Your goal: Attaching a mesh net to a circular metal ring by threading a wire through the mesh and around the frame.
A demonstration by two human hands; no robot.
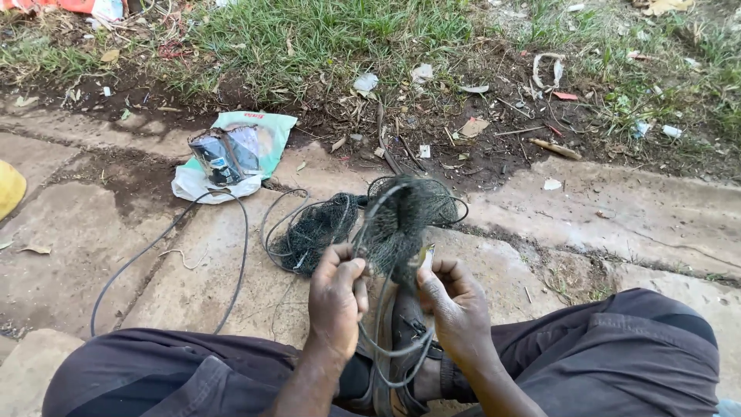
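Observation:
I sit on a concrete slab with my knees apart. My left hand (337, 297) pinches the edge of a black mesh net (401, 220) stretched on a grey wire ring (369, 232). My right hand (457, 303) grips the same net's lower part, with a small pale tool (427, 257) poking up between its fingers. A second bundle of black net (315, 229) on wire loops lies on the slab just beyond my left hand. Grey wire (394, 351) hangs in loops between my wrists over a sandalled foot.
A long black cable (231, 262) curves over the concrete at left. A green and white plastic bag (247, 147) with a dark packet on it lies ahead left. A yellow object (9, 188) sits at the left edge. Littered soil and grass (324, 31) lie beyond.

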